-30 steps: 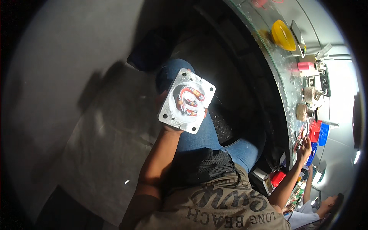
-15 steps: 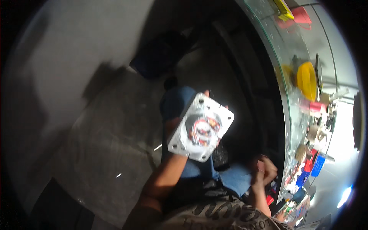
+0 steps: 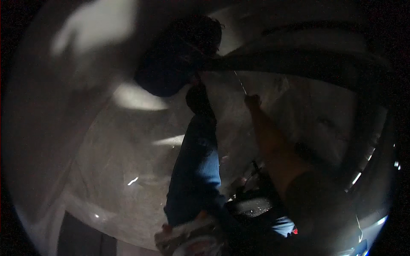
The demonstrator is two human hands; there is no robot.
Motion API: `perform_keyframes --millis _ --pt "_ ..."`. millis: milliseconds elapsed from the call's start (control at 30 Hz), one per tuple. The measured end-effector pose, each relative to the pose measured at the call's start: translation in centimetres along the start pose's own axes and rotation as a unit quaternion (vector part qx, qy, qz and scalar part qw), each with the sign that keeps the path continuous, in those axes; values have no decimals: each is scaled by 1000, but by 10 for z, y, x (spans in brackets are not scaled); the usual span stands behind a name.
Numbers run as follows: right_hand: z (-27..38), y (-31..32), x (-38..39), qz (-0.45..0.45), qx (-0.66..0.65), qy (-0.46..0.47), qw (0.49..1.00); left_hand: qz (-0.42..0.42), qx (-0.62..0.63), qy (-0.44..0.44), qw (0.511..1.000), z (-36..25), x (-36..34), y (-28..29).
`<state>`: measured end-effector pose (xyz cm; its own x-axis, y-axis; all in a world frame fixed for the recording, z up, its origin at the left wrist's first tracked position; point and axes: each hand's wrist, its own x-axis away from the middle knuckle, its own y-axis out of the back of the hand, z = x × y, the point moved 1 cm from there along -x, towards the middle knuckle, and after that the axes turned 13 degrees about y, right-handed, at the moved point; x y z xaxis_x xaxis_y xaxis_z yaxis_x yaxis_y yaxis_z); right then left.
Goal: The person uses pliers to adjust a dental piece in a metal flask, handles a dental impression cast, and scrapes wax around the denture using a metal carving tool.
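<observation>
At the lower edge my left hand (image 3: 164,235) is closed on a pale square plate (image 3: 192,234), which is blurred and partly cut off by the picture's edge. A round part shows in the plate's middle. My right arm stretches far forward into the dark, low over the floor. My right hand (image 3: 253,101) looks closed at its end. A thin pale rod-like line (image 3: 240,83) runs up from the fingers. Whether the hand grips it, the dim light does not show.
My jeans-clad leg (image 3: 194,166) stands in the middle. A dark rounded object (image 3: 171,64) lies beyond my foot, next to a long dark beam (image 3: 290,62). A small white scrap (image 3: 133,181) lies on the grey floor (image 3: 115,149).
The view has swung down, and the bright worktop is mostly gone. My left hand has drawn the plate down toward me. My right arm has reached forward from my lap.
</observation>
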<state>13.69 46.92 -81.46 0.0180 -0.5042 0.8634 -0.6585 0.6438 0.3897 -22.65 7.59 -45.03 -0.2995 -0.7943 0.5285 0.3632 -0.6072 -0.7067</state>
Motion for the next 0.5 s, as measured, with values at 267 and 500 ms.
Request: perform_keyframes --millis 267,500 --pt "-181 -90 -52 -88 -35 -207 974 -104 -2 -128 986 -34 25 37" --pt "-152 -173 -71 -104 -41 -242 964 -156 -27 -184 970 -44 44 45"
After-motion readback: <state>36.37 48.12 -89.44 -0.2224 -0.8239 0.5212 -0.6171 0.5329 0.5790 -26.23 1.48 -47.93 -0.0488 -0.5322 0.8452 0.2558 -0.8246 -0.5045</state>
